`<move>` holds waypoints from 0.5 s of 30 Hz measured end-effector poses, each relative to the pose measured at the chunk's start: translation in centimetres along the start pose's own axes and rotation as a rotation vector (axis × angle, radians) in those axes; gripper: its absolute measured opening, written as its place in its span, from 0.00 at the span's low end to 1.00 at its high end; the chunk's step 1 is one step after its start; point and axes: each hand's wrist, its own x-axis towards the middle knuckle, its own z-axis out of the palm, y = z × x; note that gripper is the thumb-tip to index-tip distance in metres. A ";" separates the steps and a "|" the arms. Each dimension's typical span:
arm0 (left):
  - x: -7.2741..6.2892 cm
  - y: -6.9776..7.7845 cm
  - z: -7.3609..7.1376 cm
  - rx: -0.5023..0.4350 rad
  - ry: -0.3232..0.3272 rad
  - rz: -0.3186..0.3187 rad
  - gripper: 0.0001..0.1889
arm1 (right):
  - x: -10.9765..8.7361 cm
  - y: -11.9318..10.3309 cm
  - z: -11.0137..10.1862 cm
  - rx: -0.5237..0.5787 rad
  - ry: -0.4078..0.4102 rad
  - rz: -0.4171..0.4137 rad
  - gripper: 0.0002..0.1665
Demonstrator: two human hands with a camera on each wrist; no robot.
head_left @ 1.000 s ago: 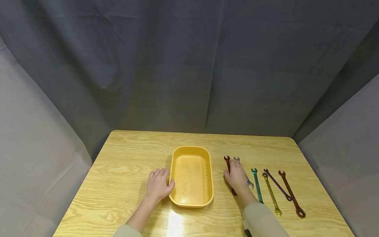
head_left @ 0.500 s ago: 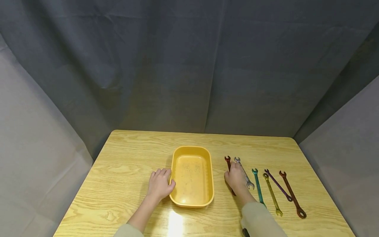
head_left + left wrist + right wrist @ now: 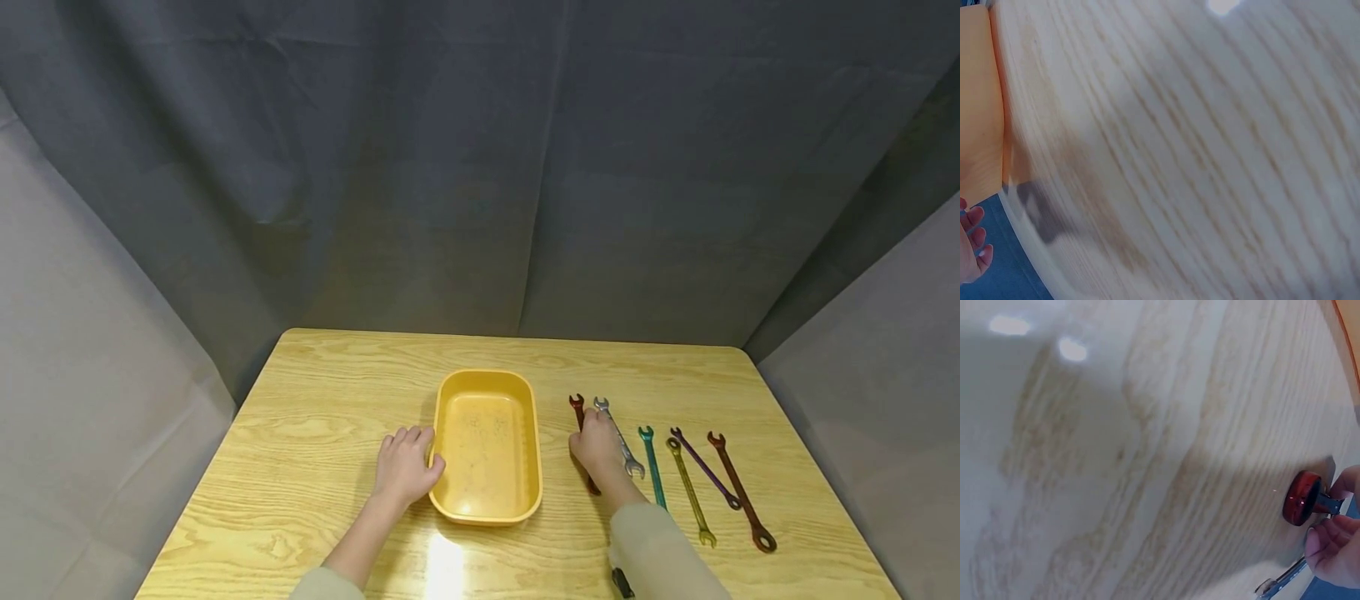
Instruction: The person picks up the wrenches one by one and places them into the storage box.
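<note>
A yellow plastic bin stands mid-table. My left hand holds its left rim, thumb hooked over the edge and fingers along the outer wall. In the left wrist view, the fingertips show beside the bin's wall. Right of the bin, my right hand pinches a dark red combination wrench by its shaft. The right wrist view shows the wrench's ring end sticking out from between thumb and fingers. Close beside that hand lies a silver wrench, partly hidden by it in the head view.
Further right lie a teal wrench, a yellow-green wrench, a purple wrench and a larger copper-red wrench. The wooden table backs onto a dark grey curtain, with pale cloth panels at both sides.
My right hand has drawn slightly away from the silver wrench, so more of it shows, and stays at the dark red wrench. The left hand has barely moved.
</note>
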 end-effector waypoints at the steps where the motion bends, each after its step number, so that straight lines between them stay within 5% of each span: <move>1: 0.0 0.0 0.0 -0.003 0.001 -0.001 0.19 | 0.1 0.0 0.0 0.000 -0.013 0.008 0.23; 15: 0.0 0.0 0.1 -0.005 -0.004 -0.011 0.21 | 0.8 -0.8 -0.8 0.000 -0.156 0.126 0.26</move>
